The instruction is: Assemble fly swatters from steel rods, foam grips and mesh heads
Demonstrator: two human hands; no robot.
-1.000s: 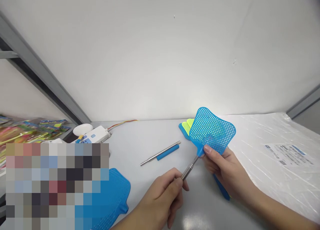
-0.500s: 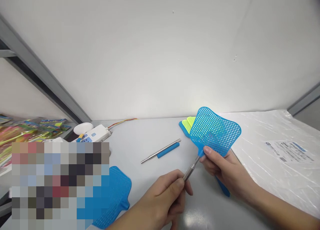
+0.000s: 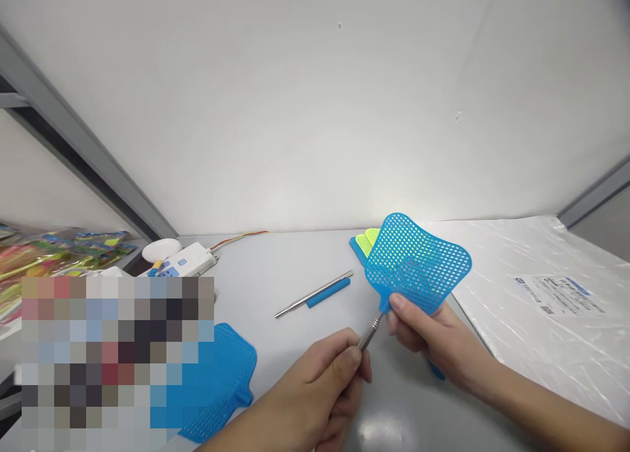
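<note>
A blue mesh fly swatter head [image 3: 418, 258] is pinched at its neck by my right hand [image 3: 433, 330], thumb on the front. My left hand [image 3: 332, 380] is closed around a silver telescopic rod [image 3: 370, 332], whose thin upper end meets the neck of the head. How deep the rod sits inside the neck cannot be seen. Below my right hand, part of a blue piece [image 3: 436, 371] shows; its other end is hidden. On the table lie another silver rod [image 3: 315, 293] and a blue handle sleeve [image 3: 329, 292], side by side.
Yellow-green swatter heads [image 3: 367, 242] lie behind the held one. More blue swatter heads [image 3: 229, 367] rest at the left, beside a blurred-out area. A white power strip [image 3: 189, 260] stands at the back left, and a labelled white plastic-wrapped package [image 3: 551, 334] at the right.
Both hands have shifted slightly left, and the swatter head has dropped a little with a small tilt. Each hand keeps its grip; the view has moved slightly.
</note>
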